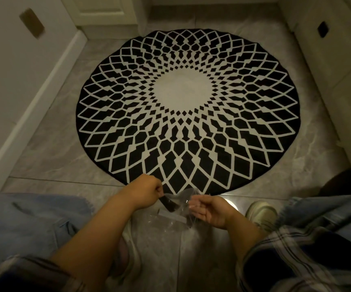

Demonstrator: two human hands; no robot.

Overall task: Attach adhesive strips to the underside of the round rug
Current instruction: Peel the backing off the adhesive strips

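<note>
The round rug (188,110) lies flat on the tiled floor, pattern side up, black with a white lattice and a pale centre. Just in front of its near edge, my left hand (147,189) pinches the end of a dark adhesive strip (169,204) that curves down to the right. My right hand (209,210) holds a clear plastic bag (171,221), palm turned up, fingers loosely curled on the film. The strip's far end sits at or inside the bag mouth. The rug's underside is hidden.
Grey marble floor tiles (50,161) surround the rug. White walls with baseboards (33,106) close in on the left and right, and a white door (107,11) is at the back. My knees in jeans and my shoes (262,213) flank the hands.
</note>
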